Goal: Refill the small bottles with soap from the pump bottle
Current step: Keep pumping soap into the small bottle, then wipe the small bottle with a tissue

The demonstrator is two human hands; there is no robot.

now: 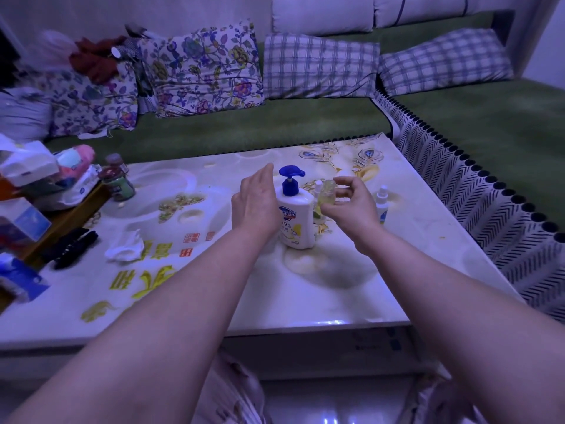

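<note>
Blue-tinted light lies over the glossy patterned table [305, 289], where clutter sits at the far left: a tissue pack [27, 162], a dark-capped jar [117, 182] and a crumpled tissue [125, 247]. Moving right, the left hand [255, 203] hangs flat and released just beside the white pump bottle [296, 218], whose blue pump head [290, 175] points right; the hand touches nothing that I can see. Next comes the right hand [348, 206], its thumb and fingers pinched on a small clear bottle [328, 192] with yellowish contents, held close to the spout. A second small bottle [318, 188] stands half hidden behind the pump bottle, and a white-capped spray bottle [381, 206] stands further right. This looks like the lining-up step: the bottle's mouth needs centring under the spout before the left hand presses the pump, gently, since the neck is narrow and soap could run down the outside.
</note>
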